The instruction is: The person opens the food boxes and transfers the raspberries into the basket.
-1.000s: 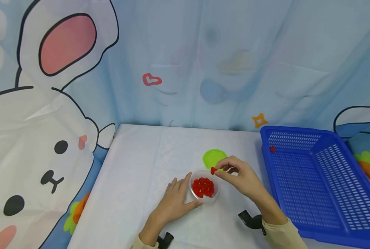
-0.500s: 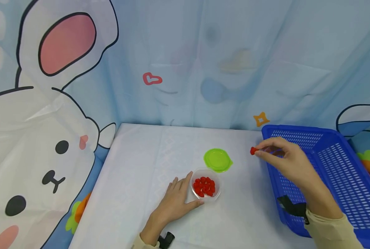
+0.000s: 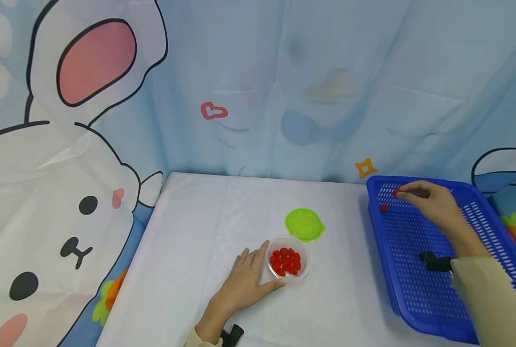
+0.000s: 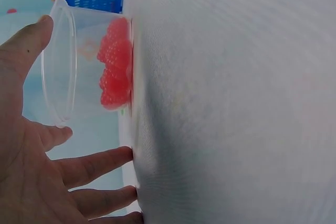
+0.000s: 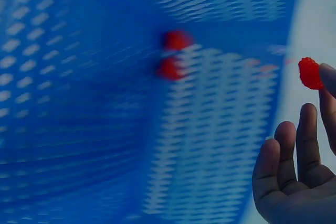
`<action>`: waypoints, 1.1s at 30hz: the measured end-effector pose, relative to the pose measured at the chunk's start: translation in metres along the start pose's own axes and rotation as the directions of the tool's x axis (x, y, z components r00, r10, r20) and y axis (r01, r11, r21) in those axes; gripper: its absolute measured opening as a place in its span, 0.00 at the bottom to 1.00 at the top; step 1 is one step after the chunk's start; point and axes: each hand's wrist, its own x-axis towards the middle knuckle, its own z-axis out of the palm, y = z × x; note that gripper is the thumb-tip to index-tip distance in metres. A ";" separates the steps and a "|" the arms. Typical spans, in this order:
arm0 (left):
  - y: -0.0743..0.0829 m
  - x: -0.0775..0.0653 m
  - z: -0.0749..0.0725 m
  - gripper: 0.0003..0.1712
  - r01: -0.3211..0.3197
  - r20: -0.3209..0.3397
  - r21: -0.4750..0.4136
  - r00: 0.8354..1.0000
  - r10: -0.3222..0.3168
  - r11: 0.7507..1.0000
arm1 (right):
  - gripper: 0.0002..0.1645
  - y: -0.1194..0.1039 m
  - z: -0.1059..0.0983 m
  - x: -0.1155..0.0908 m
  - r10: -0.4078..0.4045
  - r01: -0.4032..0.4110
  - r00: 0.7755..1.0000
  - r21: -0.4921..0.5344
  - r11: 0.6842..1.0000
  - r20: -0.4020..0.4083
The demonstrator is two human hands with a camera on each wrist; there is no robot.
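Observation:
My right hand [image 3: 433, 205] is over the back left of the blue basket [image 3: 381, 255], pinching a small bumpy red raspberry [image 5: 311, 73] between thumb and forefinger. Two more raspberries [image 5: 172, 68] lie blurred in a basket corner in the right wrist view. On the white cloth, my left hand [image 3: 242, 284] rests beside a clear plastic cup [image 4: 86, 22], its fingers nearly straight. The thumb and forefinger reach its rim, while the other fingertips come down at the cloth. Several raspberries [image 4: 115, 64] cover the bottom of the cup.
A bright green lid [image 3: 305, 225] lies flat just behind the cup. The basket has slotted walls and takes up the right side of the table [image 3: 197, 217]. A blue cartoon curtain [image 3: 258, 96] hangs behind.
My right hand has carried one raspberry from above the cup, rightward and back, to over the basket. The left hand has stayed beside the cup.

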 end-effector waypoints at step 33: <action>0.000 -0.001 0.001 0.58 -0.013 -0.004 0.011 1.000 0.013 1.000 | 0.39 -0.017 -0.002 -0.006 0.057 -0.059 0.998 0.028 0.998 0.039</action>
